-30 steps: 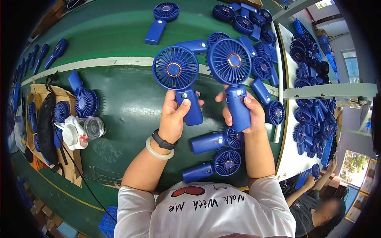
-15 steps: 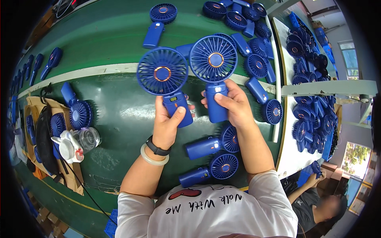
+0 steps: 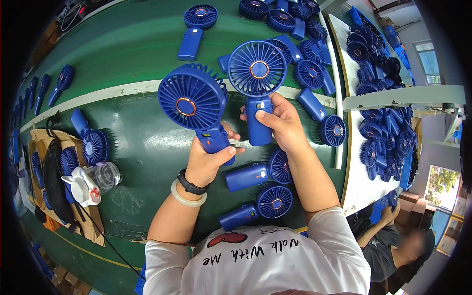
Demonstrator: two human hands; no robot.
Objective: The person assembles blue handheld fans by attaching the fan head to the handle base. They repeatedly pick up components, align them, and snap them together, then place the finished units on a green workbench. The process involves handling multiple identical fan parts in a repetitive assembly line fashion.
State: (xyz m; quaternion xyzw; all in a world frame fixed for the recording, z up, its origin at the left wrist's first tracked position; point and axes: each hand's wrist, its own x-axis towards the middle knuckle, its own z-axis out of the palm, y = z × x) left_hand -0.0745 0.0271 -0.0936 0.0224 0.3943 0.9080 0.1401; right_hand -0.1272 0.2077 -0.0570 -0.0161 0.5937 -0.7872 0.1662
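Observation:
My left hand (image 3: 209,160) is closed round the handle of a blue handheld fan (image 3: 192,96), whose round head tilts toward the left. In my right hand (image 3: 281,123) is a second blue handheld fan (image 3: 256,69), upright, with my thumb on the front of its handle near a small lit display. Both fans are held above the green table (image 3: 147,187). Two more fans lie below my hands, an upper one (image 3: 247,177) and a lower one (image 3: 274,202), handles pointing left.
Beyond a pale strip, a green belt (image 3: 132,44) carries several fans. At left are a clear jar (image 3: 105,176), a black pouch (image 3: 53,169) and cardboard. A white side table (image 3: 351,191) at right holds many fans under a grey metal bar (image 3: 403,98). A co-worker (image 3: 393,246) sits lower right.
The left fan has tipped over to the left and its handle has turned. My right hand's fan has shifted slightly up and left, and its display now shows lit digits.

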